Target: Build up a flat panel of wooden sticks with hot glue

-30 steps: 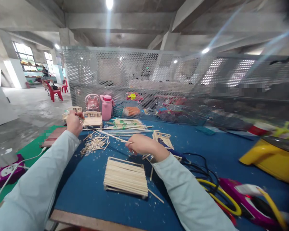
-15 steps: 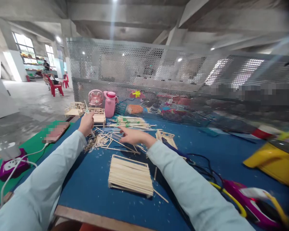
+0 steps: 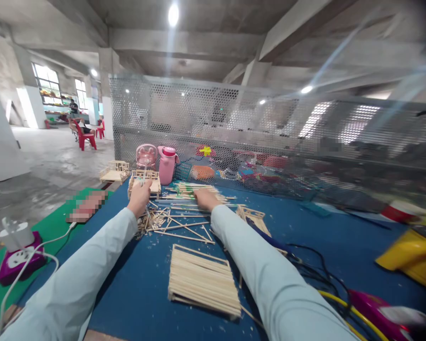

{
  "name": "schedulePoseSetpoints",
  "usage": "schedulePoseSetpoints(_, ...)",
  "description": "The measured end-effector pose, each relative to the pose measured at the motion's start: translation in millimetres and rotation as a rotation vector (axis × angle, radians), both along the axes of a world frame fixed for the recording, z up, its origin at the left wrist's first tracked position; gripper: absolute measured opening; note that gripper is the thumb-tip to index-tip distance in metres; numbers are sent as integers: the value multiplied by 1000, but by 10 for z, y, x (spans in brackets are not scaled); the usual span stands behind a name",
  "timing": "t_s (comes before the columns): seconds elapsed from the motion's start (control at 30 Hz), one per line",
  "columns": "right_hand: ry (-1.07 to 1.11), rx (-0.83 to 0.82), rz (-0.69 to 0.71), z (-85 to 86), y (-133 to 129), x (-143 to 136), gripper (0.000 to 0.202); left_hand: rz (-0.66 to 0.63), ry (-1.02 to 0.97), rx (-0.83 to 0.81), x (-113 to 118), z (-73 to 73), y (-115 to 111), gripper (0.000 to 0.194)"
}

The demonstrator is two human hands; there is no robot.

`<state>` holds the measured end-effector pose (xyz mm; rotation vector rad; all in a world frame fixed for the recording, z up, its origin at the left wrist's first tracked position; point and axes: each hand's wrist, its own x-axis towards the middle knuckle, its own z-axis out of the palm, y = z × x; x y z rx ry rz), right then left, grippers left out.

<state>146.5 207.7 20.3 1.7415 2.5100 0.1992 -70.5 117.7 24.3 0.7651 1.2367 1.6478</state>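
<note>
My left hand (image 3: pixel 139 198) is closed at the back left, beside a small wooden-stick model (image 3: pixel 154 182); a thin pale piece rises from its fingers, too small to name. At the back centre, my right hand (image 3: pixel 206 199) reaches over a pile of green-marked sticks (image 3: pixel 186 189); its fingertips are hidden among them. Loose sticks (image 3: pixel 184 227) and short offcuts (image 3: pixel 152 220) lie between the forearms. Nearer the front edge sits a flat panel of side-by-side sticks (image 3: pixel 202 279). Another stick frame (image 3: pixel 253 216) stands right of my right wrist.
A pink bottle (image 3: pixel 167 166) stands before the perforated metal screen (image 3: pixel 199 109). At left are a phone (image 3: pixel 88 206) and a purple power socket (image 3: pixel 21 258). Cables (image 3: pixel 315 265), a purple tool (image 3: pixel 379 315) and a yellow object (image 3: pixel 412 255) occupy the right.
My right hand has moved back from above the loose sticks to the green-marked pile. My left hand stays near the small model. The camera view has shifted.
</note>
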Motion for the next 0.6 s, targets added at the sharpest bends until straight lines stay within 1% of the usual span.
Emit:
schedulePoseSetpoints(0.1,11,-5,-8,29,21,-5,31,-14,-14,3,20,2,-5,33)
schedulePoseSetpoints(0.2,67,11,6,95,-17,27,31,-23,-37,25,25,15,-1,25)
schedulePoseSetpoints(0.23,99,25,18,132,-47,34,31,-27,-46,35,29,22,-3,27)
schedulePoseSetpoints(0.3,183,66,54,225,-142,14,31,-45,-64,52,54,38,-22,39)
schedulePoseSetpoints(0.37,290,114,112,333,-292,-72,31,-79,-71,75,118,56,-69,42)
schedulePoseSetpoints(0.43,408,153,192,429,-501,-216,31,-124,-64,114,221,81,-144,39)
schedulePoseSetpoints(0.47,464,157,238,468,-622,-294,27,-150,-56,140,277,99,-188,36)
schedulePoseSetpoints(0.53,557,132,327,528,-873,-414,25,-193,-37,203,368,155,-272,35)
schedulePoseSetpoints(0.6,632,95,382,569,-1098,-433,22,-199,-22,273,396,238,-332,36)
